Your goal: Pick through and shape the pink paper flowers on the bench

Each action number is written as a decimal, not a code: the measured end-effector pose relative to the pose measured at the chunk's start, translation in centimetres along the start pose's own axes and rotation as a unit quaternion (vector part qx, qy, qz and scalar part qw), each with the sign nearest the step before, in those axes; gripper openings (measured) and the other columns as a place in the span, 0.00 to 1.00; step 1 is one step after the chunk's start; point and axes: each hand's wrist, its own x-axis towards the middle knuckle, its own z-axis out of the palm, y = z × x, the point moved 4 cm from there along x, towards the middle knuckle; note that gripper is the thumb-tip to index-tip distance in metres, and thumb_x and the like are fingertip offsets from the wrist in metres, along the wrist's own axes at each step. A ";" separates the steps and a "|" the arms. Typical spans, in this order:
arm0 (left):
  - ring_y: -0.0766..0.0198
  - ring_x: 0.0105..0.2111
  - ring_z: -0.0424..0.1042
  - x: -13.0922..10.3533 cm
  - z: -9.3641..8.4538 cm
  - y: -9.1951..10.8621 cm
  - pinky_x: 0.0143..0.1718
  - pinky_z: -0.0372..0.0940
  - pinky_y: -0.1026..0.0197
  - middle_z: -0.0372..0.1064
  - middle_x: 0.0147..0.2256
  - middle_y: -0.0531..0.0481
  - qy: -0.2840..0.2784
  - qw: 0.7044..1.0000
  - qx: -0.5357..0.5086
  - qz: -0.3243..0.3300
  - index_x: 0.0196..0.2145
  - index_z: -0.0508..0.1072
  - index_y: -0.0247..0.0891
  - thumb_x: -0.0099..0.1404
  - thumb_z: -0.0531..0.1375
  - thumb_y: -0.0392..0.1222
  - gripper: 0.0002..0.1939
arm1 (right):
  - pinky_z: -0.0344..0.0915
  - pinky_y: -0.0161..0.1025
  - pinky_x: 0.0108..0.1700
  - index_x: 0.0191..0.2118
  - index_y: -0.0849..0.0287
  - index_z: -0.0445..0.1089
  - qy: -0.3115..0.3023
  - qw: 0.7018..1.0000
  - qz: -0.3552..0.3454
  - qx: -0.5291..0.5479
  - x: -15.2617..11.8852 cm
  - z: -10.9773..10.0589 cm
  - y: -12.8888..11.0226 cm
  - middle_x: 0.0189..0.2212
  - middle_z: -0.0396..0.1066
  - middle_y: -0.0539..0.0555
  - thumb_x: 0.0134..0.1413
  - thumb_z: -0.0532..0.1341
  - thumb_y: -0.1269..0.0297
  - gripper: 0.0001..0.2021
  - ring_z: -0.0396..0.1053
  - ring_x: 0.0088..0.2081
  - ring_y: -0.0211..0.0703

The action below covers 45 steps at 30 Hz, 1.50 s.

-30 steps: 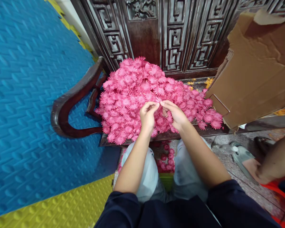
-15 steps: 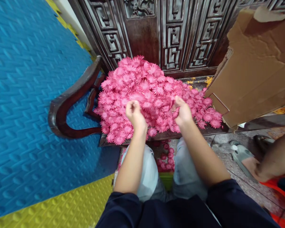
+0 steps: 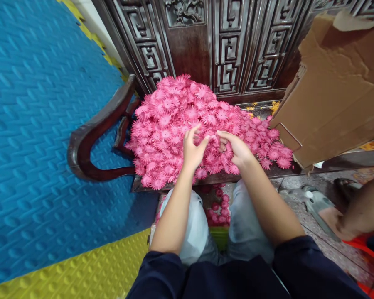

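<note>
Pink, thin-petalled and star-shaped, the flowers lie in a loose heap on a dark, glossy wooden bench, sloping down towards a cardboard box. My left hand is over the front of the heap, fingers raised and curved, thumb well apart from them; I see nothing gripped in it. My right hand is just beside it, forefinger extended towards the left thumb, the other fingers curled. A pink patch shows between the two hands, but against the heap I cannot tell whether the right one has hold of a flower or how far its grip is closed.

The bench has a smooth, curved armrest and a carved back panel with squared scrollwork. The box is creased, its upper edge torn. A blue mat with raised ridges covers the left side, meeting a yellow mat of similar texture.

My forearms hide part of the bench's front edge. More pink flowers below, between my knees, are partly covered. Another person's leg is cut off at the right border.
</note>
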 end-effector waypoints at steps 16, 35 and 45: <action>0.48 0.55 0.56 2.5 -3.2 0.7 0.58 0.48 0.45 0.59 0.53 0.35 0.252 0.934 0.255 0.007 0.59 0.59 0.32 0.54 0.64 0.36 0.36 | 0.42 0.31 0.14 0.23 0.58 0.62 0.103 0.979 0.092 0.149 0.0 -0.2 0.5 0.11 0.53 0.39 0.48 0.60 0.69 0.07 0.47 0.12 0.27; 0.59 0.41 0.72 -4.2 4.5 2.8 0.46 0.63 0.56 0.75 0.39 0.46 -0.129 0.990 0.059 0.026 0.38 0.74 0.37 0.62 0.57 0.39 0.08 | 0.52 0.31 0.28 0.23 0.60 0.66 0.181 0.979 -0.065 0.061 0.7 -1.3 0.2 0.17 0.58 0.41 0.42 0.62 0.67 0.04 0.53 0.22 0.29; 0.64 0.39 0.72 -3.7 4.4 1.8 0.46 0.64 0.60 0.75 0.36 0.49 -0.133 0.988 -0.077 -0.025 0.32 0.74 0.36 0.58 0.57 0.30 0.07 | 0.53 0.33 0.26 0.24 0.57 0.65 0.122 0.987 -0.104 -0.001 -0.3 -0.1 -0.2 0.19 0.56 0.44 0.44 0.62 0.48 0.16 0.54 0.22 0.30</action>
